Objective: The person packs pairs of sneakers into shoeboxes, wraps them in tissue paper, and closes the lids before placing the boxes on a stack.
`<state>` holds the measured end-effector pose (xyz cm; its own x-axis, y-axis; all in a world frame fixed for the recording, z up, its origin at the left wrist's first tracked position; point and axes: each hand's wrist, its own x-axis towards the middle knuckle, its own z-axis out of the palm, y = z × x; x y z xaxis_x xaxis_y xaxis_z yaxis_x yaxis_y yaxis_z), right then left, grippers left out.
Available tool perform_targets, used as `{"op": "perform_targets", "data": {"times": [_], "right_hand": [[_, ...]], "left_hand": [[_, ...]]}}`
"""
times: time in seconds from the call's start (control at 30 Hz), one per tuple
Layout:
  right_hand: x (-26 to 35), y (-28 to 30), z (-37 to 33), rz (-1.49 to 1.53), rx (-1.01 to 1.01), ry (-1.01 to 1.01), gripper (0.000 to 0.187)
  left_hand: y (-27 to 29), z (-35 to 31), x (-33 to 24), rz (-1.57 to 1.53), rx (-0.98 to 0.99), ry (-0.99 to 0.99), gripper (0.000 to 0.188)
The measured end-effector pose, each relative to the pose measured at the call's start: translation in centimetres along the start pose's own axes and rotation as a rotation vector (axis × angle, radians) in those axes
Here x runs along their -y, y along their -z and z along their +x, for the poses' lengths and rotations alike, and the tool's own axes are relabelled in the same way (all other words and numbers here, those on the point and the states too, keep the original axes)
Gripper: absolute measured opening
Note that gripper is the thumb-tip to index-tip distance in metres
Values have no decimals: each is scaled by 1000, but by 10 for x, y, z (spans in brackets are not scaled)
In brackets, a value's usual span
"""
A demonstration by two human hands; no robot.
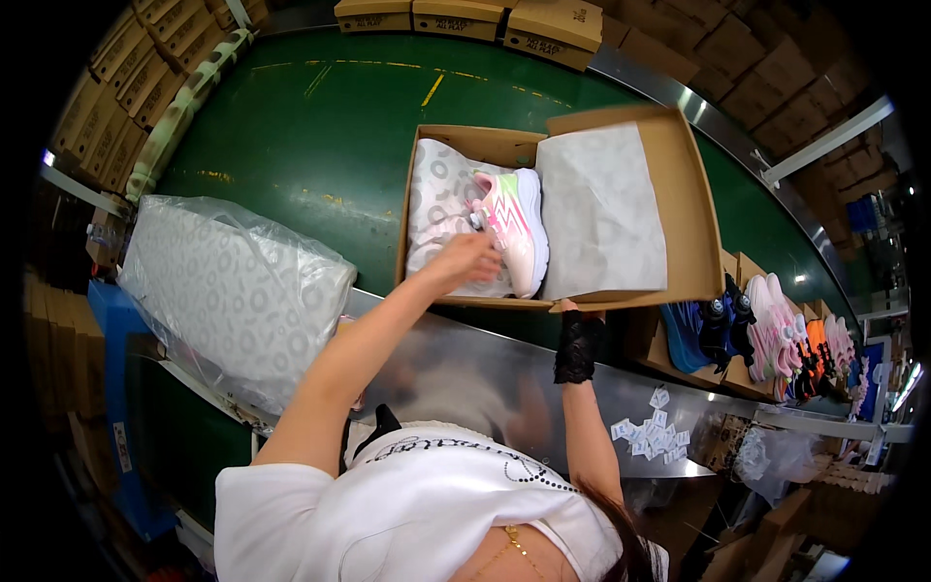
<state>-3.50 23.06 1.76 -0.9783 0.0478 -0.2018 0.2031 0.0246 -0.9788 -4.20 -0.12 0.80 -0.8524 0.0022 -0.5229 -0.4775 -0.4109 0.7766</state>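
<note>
An open cardboard shoe box [400,228] sits at the near edge of a green conveyor belt. Inside it, a pink, white and pale green sneaker [517,228] lies on its side with its white sole toward the right. Patterned tissue paper [438,175] lines the left part of the box. My left hand [472,260] is over this paper, its loosely bent fingers apart at the sneaker's upper. My right hand [570,307], with a black lace cuff at the wrist, grips the box's near edge; most of its fingers are hidden. A plain white sheet [603,209] lies across the opened lid [693,209].
A stack of patterned tissue [238,281] in clear plastic lies at left. Several sneakers [766,325] stand at right, near small white packets [655,435] on the metal ledge [465,378]. Closed shoe boxes [553,27] line the belt's far side.
</note>
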Motion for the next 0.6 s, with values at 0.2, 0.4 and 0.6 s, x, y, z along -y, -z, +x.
{"op": "perform_targets", "data": {"times": [0.2,0.4,0.6], "right_hand": [[-14,-29,-1,-1297,44,835,58],[-16,-34,-4,-1230,155,915,59],[46,-34,4,-1212,316,828,60]], "left_hand": [[53,-62,-32,291,-669,-394,55],[93,-26,39,801,-636,-384,54],[75,-63,-15,3,-247,65,78]]}}
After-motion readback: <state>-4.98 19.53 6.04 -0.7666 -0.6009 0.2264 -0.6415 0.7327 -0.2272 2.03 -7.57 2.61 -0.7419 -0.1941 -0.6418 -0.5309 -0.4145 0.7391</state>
